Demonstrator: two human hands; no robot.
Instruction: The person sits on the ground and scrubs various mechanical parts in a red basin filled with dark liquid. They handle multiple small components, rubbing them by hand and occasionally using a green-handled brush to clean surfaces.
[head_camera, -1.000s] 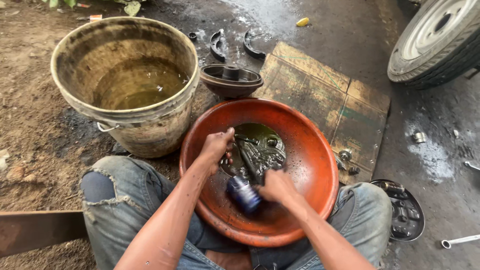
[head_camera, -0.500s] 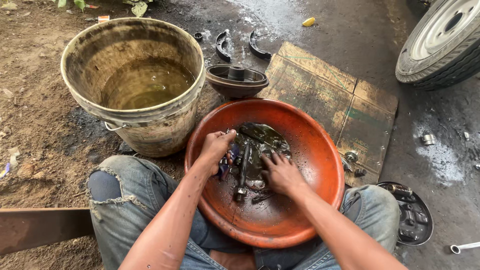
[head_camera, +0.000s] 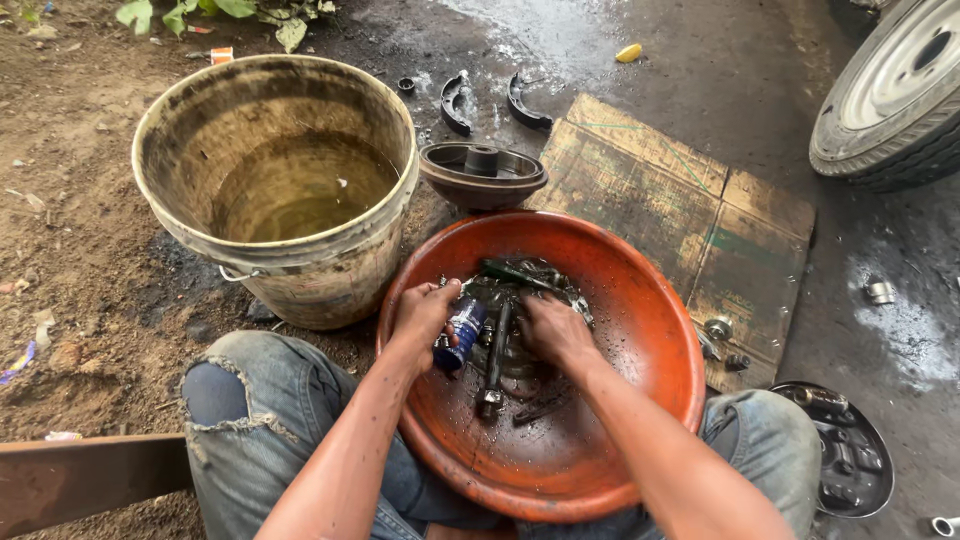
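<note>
Down in the orange basin (head_camera: 640, 330) between your knees, your left hand (head_camera: 425, 318) is clamped on a small blue cylindrical part (head_camera: 463, 330), thumb over its upper end. Just right of it lies a dark metal shaft (head_camera: 496, 360), long axis running toward you and away. Your right hand (head_camera: 553, 330) rests on the oily parts beside that shaft, fingers curled down; whether it grips anything, you cannot tell. Both wrists angle inward.
</note>
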